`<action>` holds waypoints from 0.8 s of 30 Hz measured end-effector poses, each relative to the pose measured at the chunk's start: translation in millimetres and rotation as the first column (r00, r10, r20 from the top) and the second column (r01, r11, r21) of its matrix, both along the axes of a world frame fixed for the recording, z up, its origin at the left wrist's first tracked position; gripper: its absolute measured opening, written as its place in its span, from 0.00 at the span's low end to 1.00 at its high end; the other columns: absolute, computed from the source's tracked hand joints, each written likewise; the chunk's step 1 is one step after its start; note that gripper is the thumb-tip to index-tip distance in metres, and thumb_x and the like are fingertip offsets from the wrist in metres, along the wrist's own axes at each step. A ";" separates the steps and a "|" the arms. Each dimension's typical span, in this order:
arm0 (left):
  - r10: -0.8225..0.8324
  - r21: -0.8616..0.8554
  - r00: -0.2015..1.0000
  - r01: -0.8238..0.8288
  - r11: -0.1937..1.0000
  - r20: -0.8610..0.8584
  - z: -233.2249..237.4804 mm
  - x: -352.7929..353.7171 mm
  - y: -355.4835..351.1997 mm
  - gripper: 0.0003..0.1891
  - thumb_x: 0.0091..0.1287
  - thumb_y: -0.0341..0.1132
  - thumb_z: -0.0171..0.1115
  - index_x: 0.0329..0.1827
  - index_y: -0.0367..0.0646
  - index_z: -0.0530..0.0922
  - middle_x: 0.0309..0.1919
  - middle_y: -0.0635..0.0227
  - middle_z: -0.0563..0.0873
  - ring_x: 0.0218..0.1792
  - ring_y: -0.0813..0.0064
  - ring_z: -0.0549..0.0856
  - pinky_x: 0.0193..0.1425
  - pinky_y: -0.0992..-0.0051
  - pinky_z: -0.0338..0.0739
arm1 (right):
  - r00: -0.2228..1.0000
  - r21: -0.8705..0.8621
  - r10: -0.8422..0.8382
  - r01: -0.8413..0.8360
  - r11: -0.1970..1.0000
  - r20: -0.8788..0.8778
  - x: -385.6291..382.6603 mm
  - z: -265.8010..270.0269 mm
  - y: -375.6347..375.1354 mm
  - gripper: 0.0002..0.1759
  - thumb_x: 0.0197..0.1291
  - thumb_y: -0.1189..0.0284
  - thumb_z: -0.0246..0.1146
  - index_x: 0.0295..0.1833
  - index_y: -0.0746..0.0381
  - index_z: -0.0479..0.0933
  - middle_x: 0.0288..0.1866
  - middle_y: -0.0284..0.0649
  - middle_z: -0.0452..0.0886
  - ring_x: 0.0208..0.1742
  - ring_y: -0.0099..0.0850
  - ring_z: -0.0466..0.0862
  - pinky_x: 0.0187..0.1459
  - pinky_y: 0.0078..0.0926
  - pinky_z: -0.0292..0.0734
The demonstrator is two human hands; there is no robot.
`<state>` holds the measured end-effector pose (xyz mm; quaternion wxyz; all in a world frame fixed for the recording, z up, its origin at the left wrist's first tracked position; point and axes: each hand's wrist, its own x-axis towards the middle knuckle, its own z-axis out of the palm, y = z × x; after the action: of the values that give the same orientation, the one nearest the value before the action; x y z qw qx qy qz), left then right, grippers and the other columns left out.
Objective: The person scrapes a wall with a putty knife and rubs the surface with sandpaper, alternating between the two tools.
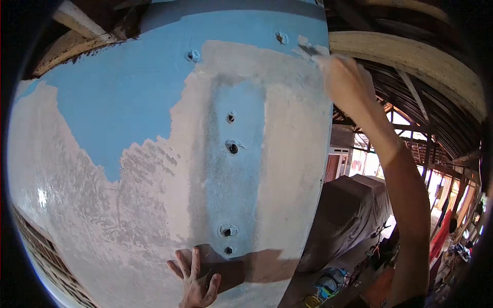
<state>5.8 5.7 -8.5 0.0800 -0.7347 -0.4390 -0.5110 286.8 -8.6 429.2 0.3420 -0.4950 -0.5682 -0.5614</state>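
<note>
A wall (292, 154) fills most of the head view, with blue paint (128, 97) partly gone and a pale grey-white surface showing. My right hand (349, 79) is closed near the wall's upper right edge. A small, flat scraper (311, 51) appears to stick out of it against the bare patch there; motion blur hides its details. Low on the wall, my left hand (196, 282) has its fingers spread, the tips at or on the surface, and holds nothing. Several rough holes, such as one hole (233, 148), run down a blue strip above it.
Wooden beams (411, 61) and roof framing span the upper right. Beyond the wall's right edge stands a large covered object (349, 210). Cluttered items, including a blue object (331, 282), lie at the lower right. A woven panel (43, 251) borders the lower left.
</note>
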 end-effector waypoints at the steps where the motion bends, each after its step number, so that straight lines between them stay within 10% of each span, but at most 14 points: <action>1: 0.003 0.006 1.000 -0.003 1.000 -0.003 1.2 0.4 -0.2 0.21 0.70 0.42 0.55 0.25 0.38 0.87 0.80 0.50 0.46 0.76 0.34 0.27 0.68 0.35 0.12 | 1.000 -0.020 -0.023 0.023 1.000 -0.014 0.3 9.1 -0.2 0.16 0.64 0.75 0.52 0.54 0.58 0.80 0.41 0.54 0.84 0.44 0.53 0.85 0.44 0.49 0.81; 24: -0.007 0.036 0.999 0.009 0.999 -0.037 0.8 -0.4 -1.5 0.23 0.71 0.43 0.55 0.23 0.38 0.86 0.80 0.51 0.46 0.76 0.34 0.28 0.68 0.36 0.13 | 0.993 0.058 0.100 -0.104 0.993 0.066 -12.1 -13.0 -3.1 0.16 0.65 0.73 0.52 0.54 0.57 0.82 0.41 0.55 0.84 0.44 0.53 0.85 0.46 0.48 0.80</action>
<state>5.5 4.2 -7.7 0.0993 -0.7443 -0.4253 -0.5053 274.7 -11.6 416.2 0.3673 -0.4367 -0.5856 -0.5757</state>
